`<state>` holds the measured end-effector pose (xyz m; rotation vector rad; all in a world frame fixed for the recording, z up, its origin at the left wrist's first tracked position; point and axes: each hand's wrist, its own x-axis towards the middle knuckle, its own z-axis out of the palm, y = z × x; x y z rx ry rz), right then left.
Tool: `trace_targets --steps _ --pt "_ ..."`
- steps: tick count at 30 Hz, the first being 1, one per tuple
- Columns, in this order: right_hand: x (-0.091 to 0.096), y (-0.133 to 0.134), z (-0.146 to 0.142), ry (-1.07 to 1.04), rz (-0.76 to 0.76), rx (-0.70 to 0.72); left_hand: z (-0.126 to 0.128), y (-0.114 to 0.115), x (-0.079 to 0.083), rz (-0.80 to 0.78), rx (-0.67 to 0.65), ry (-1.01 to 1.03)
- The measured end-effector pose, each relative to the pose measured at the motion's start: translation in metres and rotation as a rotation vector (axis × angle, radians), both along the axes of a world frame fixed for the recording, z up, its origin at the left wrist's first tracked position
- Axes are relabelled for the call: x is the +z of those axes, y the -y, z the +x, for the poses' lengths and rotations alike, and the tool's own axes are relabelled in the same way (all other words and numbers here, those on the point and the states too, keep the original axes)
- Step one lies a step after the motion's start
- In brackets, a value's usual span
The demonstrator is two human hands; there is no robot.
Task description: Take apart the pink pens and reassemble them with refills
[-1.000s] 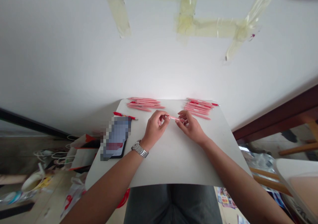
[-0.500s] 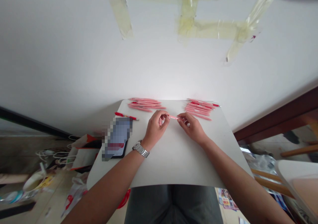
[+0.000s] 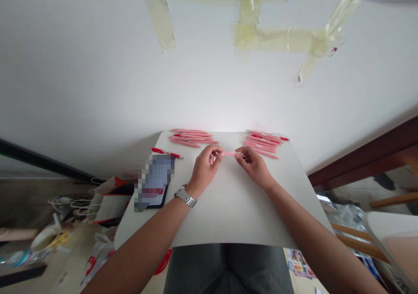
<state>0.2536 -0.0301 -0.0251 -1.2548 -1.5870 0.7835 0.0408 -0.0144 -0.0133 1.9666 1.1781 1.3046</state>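
Head view: the slim pink pen [image 3: 229,153] lies roughly level over the white table [image 3: 225,215], between the 2 hands and nearer the person than the 2 pen groups. The left hand [image 3: 207,165] pinches its left end between thumb and fingers; the right hand [image 3: 254,168] grasps the opposite end, exact fingertip contact being too small to tell. Handling, as judged: light, stiff, smooth enough to slip, liable to crack if bent. Grip the barrel near each end, using light pressure.
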Motion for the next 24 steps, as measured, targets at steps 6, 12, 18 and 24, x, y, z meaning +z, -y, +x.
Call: trace_targets --steps 6,12,18,24 --pt "-0.0021 -0.0049 0.0012 -0.282 -0.131 0.037 -0.0011 -0.0009 -0.0003 -0.004 -0.009 -0.006" --pt "-0.0017 -0.0039 0.0008 -0.465 -0.208 0.081 -0.0006 -0.0008 -0.0002 -0.024 -0.04 -0.01" --pt "0.0032 -0.0027 -0.0004 -0.529 -0.261 0.086 -0.0005 -0.0011 0.0006 -0.008 -0.061 -0.067" --pt "0.0005 -0.0042 -0.0004 -0.533 -0.256 0.094 -0.0012 -0.0019 -0.0006 0.026 -0.058 -0.117"
